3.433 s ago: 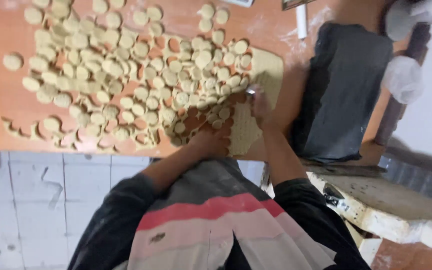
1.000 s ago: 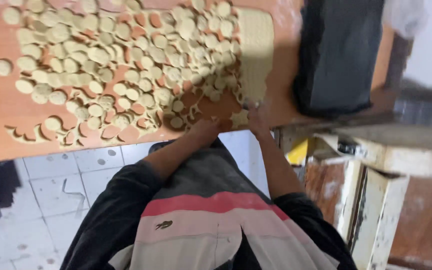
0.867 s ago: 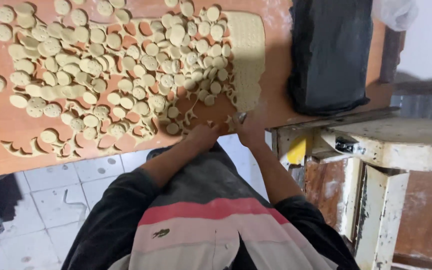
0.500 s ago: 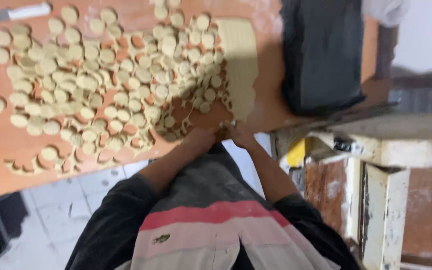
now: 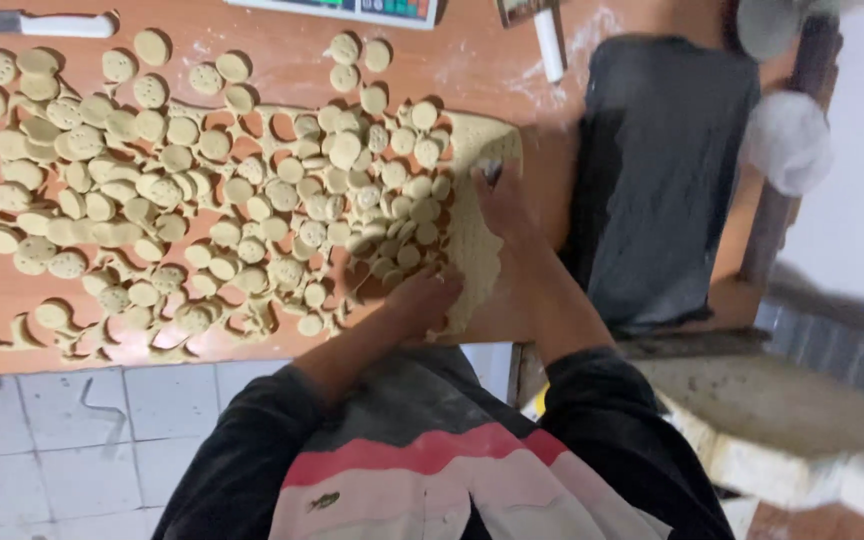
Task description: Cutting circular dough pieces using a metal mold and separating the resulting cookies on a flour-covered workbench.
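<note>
Dough sheet lies flat on the orange tabletop, its uncut strip running away from the person, long axis from the near edge toward the far one. The right hand rests on that strip near its far end, fingers curled around a small round cutter, though blur makes the tool hard to confirm. The left hand presses the near end, fingers spread flat and holding nothing. Left of both hands, cut dough rounds crowd the tabletop. Right of the right fingers sits a dark tray. The right hand is nearer the uncut dough.
</note>
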